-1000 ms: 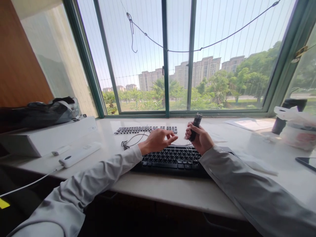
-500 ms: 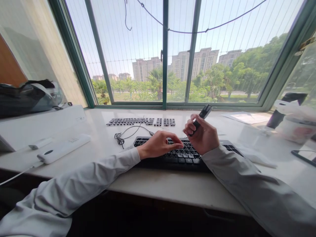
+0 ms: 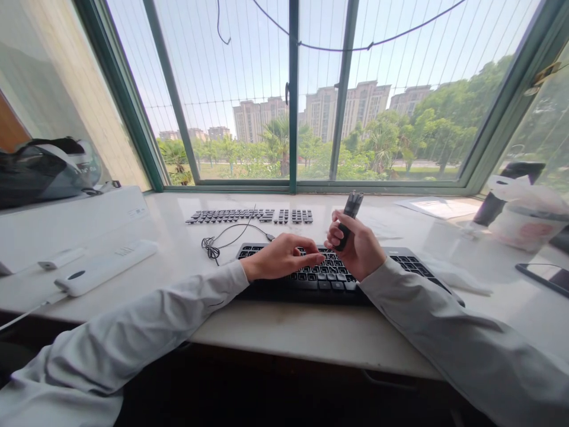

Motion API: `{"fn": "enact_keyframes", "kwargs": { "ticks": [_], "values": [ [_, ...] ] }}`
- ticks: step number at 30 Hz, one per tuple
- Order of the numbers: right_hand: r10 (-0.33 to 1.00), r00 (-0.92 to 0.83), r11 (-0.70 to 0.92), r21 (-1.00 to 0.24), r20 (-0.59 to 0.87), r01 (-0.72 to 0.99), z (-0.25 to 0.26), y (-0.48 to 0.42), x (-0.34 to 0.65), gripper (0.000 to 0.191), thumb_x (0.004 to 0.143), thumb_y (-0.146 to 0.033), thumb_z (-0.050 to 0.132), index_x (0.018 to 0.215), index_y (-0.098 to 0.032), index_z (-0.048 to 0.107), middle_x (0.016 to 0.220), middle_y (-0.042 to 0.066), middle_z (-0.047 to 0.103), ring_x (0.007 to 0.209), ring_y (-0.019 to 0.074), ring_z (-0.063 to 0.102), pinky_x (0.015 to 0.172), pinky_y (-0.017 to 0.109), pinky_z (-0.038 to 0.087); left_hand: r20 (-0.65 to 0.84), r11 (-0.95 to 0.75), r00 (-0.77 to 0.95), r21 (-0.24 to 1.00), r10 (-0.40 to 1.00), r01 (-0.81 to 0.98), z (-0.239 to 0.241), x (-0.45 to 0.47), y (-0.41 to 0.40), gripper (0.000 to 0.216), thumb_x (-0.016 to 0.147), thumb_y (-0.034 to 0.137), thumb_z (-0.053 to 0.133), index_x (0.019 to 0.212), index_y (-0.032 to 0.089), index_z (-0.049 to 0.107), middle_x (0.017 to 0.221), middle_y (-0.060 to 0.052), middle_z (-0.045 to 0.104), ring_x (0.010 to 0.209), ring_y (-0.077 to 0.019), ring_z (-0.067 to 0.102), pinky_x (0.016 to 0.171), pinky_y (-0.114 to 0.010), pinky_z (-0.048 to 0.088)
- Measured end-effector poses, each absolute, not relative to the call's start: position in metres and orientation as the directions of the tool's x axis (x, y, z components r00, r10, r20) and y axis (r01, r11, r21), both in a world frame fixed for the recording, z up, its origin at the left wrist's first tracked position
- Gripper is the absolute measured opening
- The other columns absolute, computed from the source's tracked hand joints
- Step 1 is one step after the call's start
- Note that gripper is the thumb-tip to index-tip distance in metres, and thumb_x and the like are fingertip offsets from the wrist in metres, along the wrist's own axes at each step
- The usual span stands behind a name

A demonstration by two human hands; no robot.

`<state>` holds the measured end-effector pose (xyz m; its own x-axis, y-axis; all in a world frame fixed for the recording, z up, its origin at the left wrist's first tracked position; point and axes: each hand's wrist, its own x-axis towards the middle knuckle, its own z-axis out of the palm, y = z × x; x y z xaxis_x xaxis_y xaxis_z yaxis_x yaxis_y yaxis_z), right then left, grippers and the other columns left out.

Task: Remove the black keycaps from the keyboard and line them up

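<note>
A black keyboard (image 3: pixel 400 264) lies on the pale stone sill (image 3: pixel 311 332) in front of me. My left hand (image 3: pixel 280 258) hovers over its keys with thumb and forefinger pinched together; what they hold is too small to make out. My right hand (image 3: pixel 358 249) is closed round a slim black tool (image 3: pixel 349 213) held upright above the keyboard. Rows of loose black keycaps (image 3: pixel 249 216) are laid out behind the keyboard, with the keyboard's coiled cable (image 3: pixel 222 240) beside them.
A white box (image 3: pixel 66 225) with a dark bag (image 3: pixel 40 169) on top stands at the left. A white power strip (image 3: pixel 104 267) lies near it. Papers (image 3: pixel 438 207), a white cup (image 3: pixel 524 222), a dark bottle (image 3: pixel 502 190) and a phone (image 3: pixel 542 276) are at the right.
My left hand came down onto the keys and pinched shut. My right hand tilted the tool sideways, then brought it upright again. The camera view shifted slightly left and down.
</note>
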<state>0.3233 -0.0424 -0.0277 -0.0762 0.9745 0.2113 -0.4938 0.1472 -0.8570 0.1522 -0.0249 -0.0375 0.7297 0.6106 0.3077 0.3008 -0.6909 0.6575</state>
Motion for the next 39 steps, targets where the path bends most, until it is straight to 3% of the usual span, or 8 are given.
{"fn": "enact_keyframes", "kwargs": {
  "ticks": [7, 15, 29, 33, 39],
  "values": [
    [0.976, -0.105, 0.114, -0.863, 0.189, -0.491, -0.038, -0.045, 0.317, 0.035, 0.069, -0.038, 0.076, 0.075, -0.021, 0.046, 0.055, -0.008, 0.035, 0.05, 0.009, 0.035, 0.049, 0.023, 0.037, 0.212, -0.681, 0.793, 0.661, 0.572, 0.315, -0.038, 0.145, -0.017, 0.036, 0.089, 0.044, 0.06, 0.079, 0.011, 0.068, 0.072, -0.003, 0.065, 0.067, -0.0106, 0.054, 0.061, -0.021, 0.041],
    [0.975, -0.088, 0.144, -0.888, 0.202, -0.437, -0.045, -0.046, 0.311, 0.039, 0.066, -0.041, 0.078, 0.078, -0.021, 0.047, 0.056, -0.008, 0.037, 0.052, 0.0085, 0.036, 0.05, 0.023, 0.035, 0.196, -0.737, 0.821, 0.582, 0.536, 0.343, -0.038, 0.143, -0.016, 0.03, 0.088, 0.038, 0.061, 0.078, 0.011, 0.068, 0.066, 0.001, 0.059, 0.061, -0.0081, 0.045, 0.057, -0.02, 0.034],
    [0.95, -0.013, 0.306, -0.941, 0.311, -0.146, -0.054, -0.05, 0.303, 0.031, 0.077, -0.049, 0.066, 0.082, -0.021, 0.053, 0.06, -0.006, 0.043, 0.057, 0.011, 0.041, 0.058, 0.026, 0.038, 0.159, -0.775, 0.843, 0.508, 0.514, 0.376, -0.036, 0.14, -0.014, 0.029, 0.087, 0.033, 0.058, 0.069, 0.012, 0.063, 0.057, 0.003, 0.049, 0.055, -0.0078, 0.039, 0.054, -0.021, 0.03],
    [0.956, -0.01, 0.283, -0.93, 0.294, -0.234, -0.054, -0.049, 0.302, 0.034, 0.074, -0.048, 0.071, 0.08, -0.021, 0.051, 0.057, -0.007, 0.04, 0.054, 0.0098, 0.038, 0.053, 0.024, 0.035, 0.173, -0.781, 0.855, 0.523, 0.489, 0.341, -0.035, 0.139, -0.014, 0.029, 0.088, 0.033, 0.058, 0.07, 0.011, 0.066, 0.059, 0.002, 0.053, 0.056, -0.0082, 0.04, 0.054, -0.021, 0.031],
    [0.939, -0.073, 0.276, -0.864, 0.335, -0.422, -0.056, -0.046, 0.3, 0.038, 0.073, -0.046, 0.075, 0.073, -0.021, 0.047, 0.051, -0.01, 0.03, 0.045, 0.0056, 0.027, 0.042, 0.02, 0.026, 0.231, -0.807, 0.863, 0.52, 0.45, 0.282, -0.039, 0.138, -0.012, 0.024, 0.089, 0.03, 0.058, 0.089, 0.012, 0.073, 0.082, -0.004, 0.069, 0.069, -0.0116, 0.055, 0.062, -0.021, 0.038]
  ]
}}
